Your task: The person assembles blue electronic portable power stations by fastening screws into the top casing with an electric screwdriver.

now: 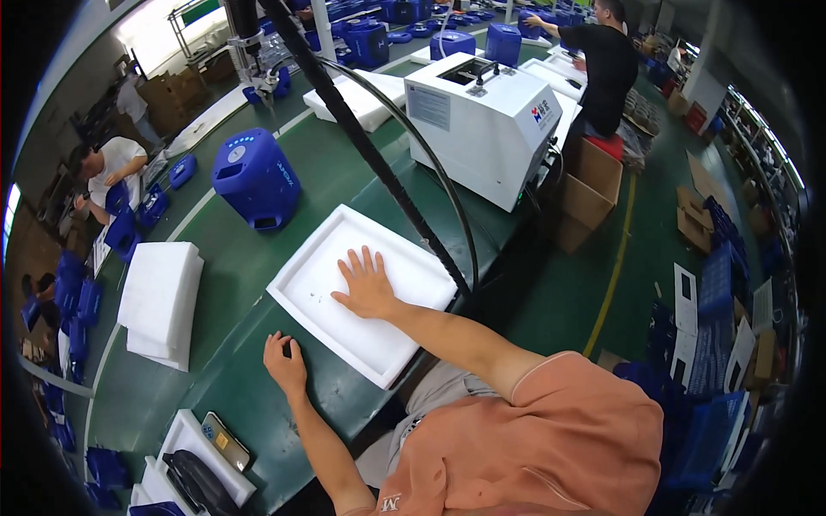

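Note:
My right hand lies flat with spread fingers on the floor of a shallow white foam tray. A few small dark specks show on the foam by the thumb. Resting on the green work table, just left of the tray's near corner, is my left hand. Its fingers are loosely bent, with a gap between thumb and forefinger and nothing seen in them.
Beyond the tray stand a blue plastic case and a white machine. A dark pole with a hose slants over the tray's right side. White foam blocks and a phone lie left. Co-workers sit across the table.

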A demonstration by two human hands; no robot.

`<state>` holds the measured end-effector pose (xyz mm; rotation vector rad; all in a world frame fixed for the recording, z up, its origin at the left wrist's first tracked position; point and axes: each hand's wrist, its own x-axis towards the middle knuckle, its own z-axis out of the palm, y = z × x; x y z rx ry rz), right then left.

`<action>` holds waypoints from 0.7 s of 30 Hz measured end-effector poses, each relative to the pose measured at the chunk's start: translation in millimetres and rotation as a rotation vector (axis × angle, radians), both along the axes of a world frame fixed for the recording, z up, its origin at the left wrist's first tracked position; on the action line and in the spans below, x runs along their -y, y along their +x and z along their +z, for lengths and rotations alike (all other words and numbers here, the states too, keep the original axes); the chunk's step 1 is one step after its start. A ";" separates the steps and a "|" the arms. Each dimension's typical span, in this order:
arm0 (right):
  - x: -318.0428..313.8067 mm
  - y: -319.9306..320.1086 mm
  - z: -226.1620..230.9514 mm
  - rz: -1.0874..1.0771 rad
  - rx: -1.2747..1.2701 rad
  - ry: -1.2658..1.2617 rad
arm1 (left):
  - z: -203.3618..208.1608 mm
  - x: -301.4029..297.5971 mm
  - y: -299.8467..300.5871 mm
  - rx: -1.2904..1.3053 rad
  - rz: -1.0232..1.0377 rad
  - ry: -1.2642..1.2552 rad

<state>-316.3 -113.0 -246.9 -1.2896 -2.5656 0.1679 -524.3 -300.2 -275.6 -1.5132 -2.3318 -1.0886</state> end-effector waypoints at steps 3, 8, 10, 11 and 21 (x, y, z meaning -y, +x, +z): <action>-3.6 0.5 3.7 0.015 -0.004 -0.019 | 3.6 -4.2 -2.6 0.139 0.016 0.052; -4.9 -0.4 4.7 0.015 0.007 -0.063 | 0.2 -2.6 -3.8 0.122 0.010 0.072; -4.2 -0.8 5.1 0.014 0.014 -0.067 | -1.6 -1.4 -4.3 0.131 0.009 0.072; -3.5 -1.1 5.5 0.009 0.023 -0.071 | -2.2 -0.2 -5.0 0.143 0.003 0.072; 1.9 -2.8 0.7 0.023 -0.045 -0.073 | -2.8 4.6 -6.2 0.129 0.015 0.067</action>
